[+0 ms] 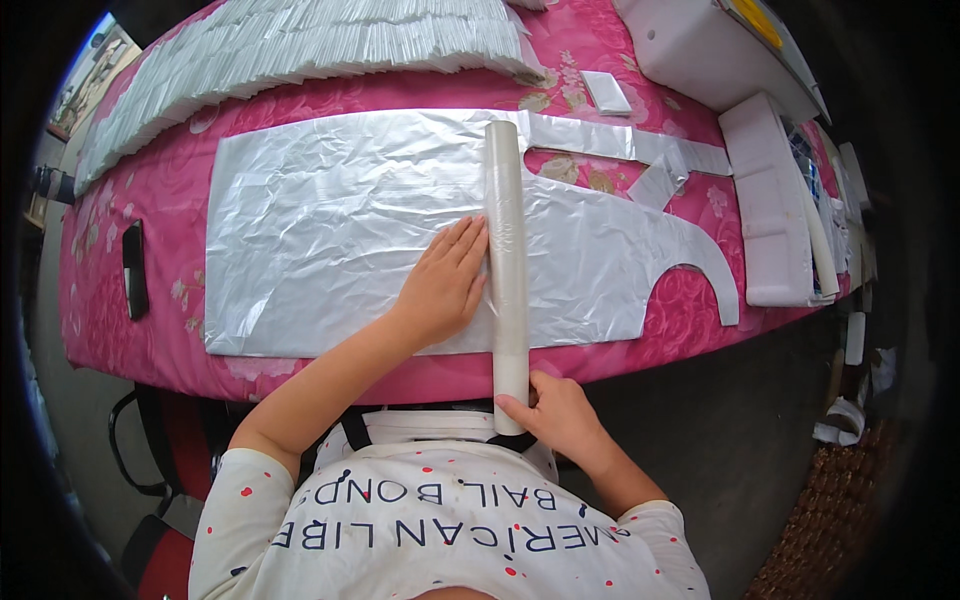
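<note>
A shiny whitish plastic apron lies spread out and wrinkled, its neck loop and ties toward the right. Across it, running from far to near, rests a long pale roll that looks wrapped in clear film. The roll's near end sticks out past the table edge. My left hand lies flat on the apron with fingers stretched out, its fingertips against the roll's left side. My right hand grips the near end of the roll, thumb on top; some of its fingers are hidden underneath.
Long rows of folded white plastic packets fill the far left of the pink flowered tablecloth. A black phone lies at left, a small white folded packet at the back. White foam boxes stand right; red chairs sit lower left.
</note>
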{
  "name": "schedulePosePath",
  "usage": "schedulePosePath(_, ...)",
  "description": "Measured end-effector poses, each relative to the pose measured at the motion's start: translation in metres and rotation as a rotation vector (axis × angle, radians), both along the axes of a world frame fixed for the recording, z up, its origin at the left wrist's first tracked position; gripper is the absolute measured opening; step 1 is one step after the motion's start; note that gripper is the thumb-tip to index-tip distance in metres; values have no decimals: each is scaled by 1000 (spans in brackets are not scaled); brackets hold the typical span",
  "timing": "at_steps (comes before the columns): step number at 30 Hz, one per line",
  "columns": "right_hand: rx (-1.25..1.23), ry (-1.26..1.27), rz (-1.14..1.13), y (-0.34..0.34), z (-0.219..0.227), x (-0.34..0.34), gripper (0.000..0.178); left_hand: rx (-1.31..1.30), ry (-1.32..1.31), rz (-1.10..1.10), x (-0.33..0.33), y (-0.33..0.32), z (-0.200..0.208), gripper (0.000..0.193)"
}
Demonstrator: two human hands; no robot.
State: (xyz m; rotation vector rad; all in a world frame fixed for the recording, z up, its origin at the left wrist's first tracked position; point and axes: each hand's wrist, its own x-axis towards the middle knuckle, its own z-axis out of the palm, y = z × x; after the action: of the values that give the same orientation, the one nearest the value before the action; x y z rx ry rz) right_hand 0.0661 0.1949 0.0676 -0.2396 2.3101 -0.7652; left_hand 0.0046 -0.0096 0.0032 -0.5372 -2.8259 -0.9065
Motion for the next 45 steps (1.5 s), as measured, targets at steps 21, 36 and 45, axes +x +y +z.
schedulePosePath(21,-1897,-277,-787,-11,-73,-300,17,-288,-6,16,2,5,1,60)
schedulePosePath(36,-1351,578,-669,-20,50,-245,34,-231,-1,26,3,6,-3,63)
schedulePosePath(45,-635,405,239,-318,-58,-87,44,-274,40,-2,0,4,-13,62)
